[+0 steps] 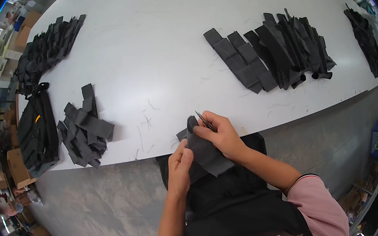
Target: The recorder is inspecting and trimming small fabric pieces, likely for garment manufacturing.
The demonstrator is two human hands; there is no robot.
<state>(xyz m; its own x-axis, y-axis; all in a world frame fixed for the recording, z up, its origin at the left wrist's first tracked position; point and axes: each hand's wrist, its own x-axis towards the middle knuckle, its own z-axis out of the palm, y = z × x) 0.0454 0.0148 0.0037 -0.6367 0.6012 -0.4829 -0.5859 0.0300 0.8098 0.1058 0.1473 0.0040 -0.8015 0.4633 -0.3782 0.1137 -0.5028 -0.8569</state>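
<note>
My left hand (179,166) is closed on the left edge of a dark grey fabric strip (209,156), thumb on top. The strip is folded and hangs over the table's front edge, just in front of my body. My right hand (223,136) pinches the strip's upper end with its thumb. Thin pointed thread snips (202,119) stick up from the same hand; their handles are hidden in the fingers. Behind the left fingers another bit of dark fabric (181,134) shows.
On the white table (144,53), a loose pile of dark strips (88,127) lies left, beside a black bag (39,130). More dark pieces (53,49) lie far left. Strips in a row (279,51) spread right, a dark bundle (364,39) beyond. Cut threads (146,121) are scattered about.
</note>
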